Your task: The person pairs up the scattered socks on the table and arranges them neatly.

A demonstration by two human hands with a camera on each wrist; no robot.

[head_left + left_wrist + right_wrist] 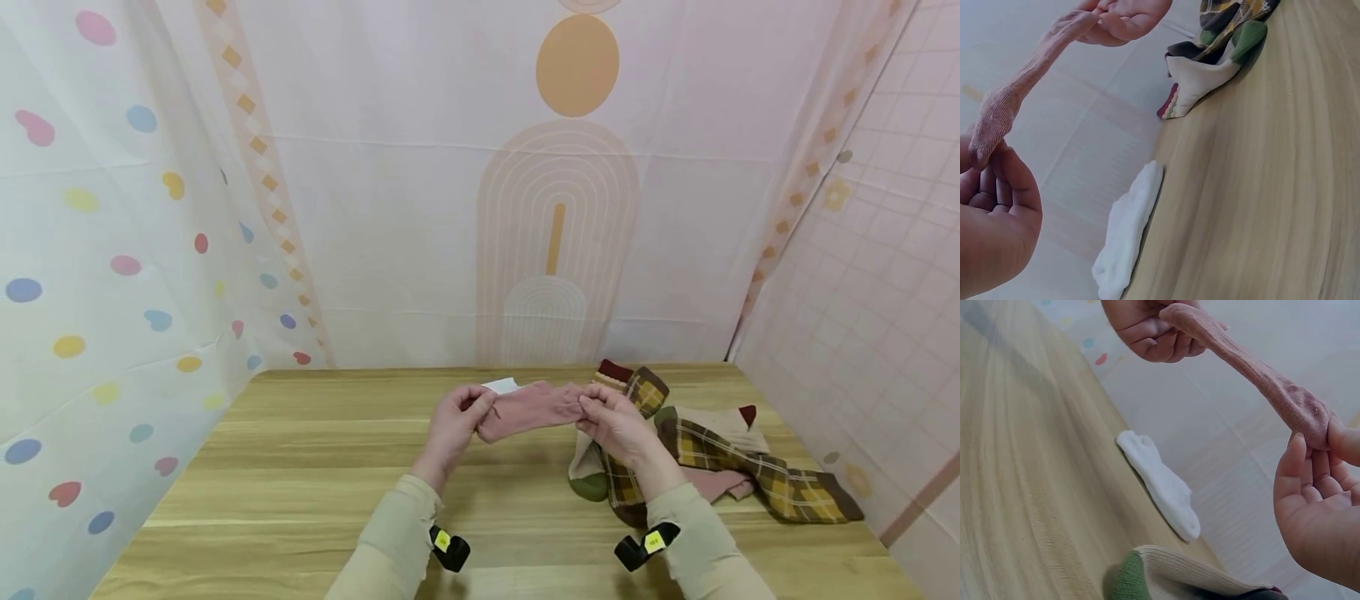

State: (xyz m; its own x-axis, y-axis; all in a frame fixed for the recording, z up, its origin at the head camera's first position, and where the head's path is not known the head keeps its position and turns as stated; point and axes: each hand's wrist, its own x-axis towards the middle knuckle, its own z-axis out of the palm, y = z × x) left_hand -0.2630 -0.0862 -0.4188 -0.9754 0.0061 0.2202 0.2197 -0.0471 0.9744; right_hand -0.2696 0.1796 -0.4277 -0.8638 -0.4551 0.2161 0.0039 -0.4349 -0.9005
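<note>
Wearing: pale sleeves (397,537), at seven and five o'clock from the pink sock (528,411), with a black wrist camera (452,552) at each cuff; twelve lies towards the patterned backdrop (412,250).
Left hand (453,425): at nine, thumb and fingers pinching one end of the sock.
Right hand (618,429): at three, thumb and fingertips pinching the opposite end.
Pink sock: in the air between both hands, clear above the wood-grain tabletop (300,483), drawn out lengthwise and nearly level in the head view.
Step in hand: judged by the two pinches, straightening out this single sock.
Next move: would call for an even pull at nine and three, then a level lowering onto wood, since letting one end go first could leave the knit twisted.
Sock pile: from three to five o'clock, with a brown-and-yellow plaid sock (795,487) reaching farthest right; a pink piece (712,483) partly under it may be a second sock, too covered to be sure.
Cream sock (1200,75): on the pile's left side, green at one end and dark red at the other.
White sock (1160,484): about eleven, lying on the wood beyond the pink one, touched by neither hand.
</note>
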